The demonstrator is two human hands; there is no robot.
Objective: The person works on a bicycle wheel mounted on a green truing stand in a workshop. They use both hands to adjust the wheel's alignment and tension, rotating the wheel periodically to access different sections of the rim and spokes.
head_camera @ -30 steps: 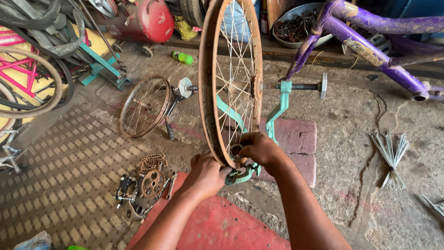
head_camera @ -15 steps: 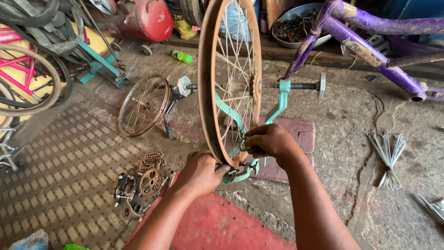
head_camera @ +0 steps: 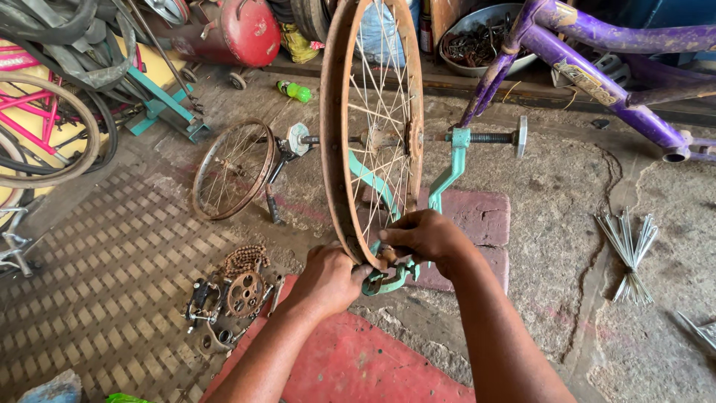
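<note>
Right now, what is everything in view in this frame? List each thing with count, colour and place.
wheel rim: one, rusty, upright in the stand, centre
stand: one, teal, behind the rim
small wheel: one, rusty, leaning left of centre
gear parts: a pile, dark, floor lower left
loose spokes: one bundle, silver, floor right
bike frame: one, purple, top right
tank: one, red, top left
bottle: one, green, beside the tank
left hand: on the rim's bottom edge
right hand: at the rim's lower edge

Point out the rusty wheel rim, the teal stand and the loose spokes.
rusty wheel rim (head_camera: 333,149), head view, left edge of hoop
teal stand (head_camera: 447,175), head view, right upright arm
loose spokes (head_camera: 630,257), head view, middle of bundle
</note>
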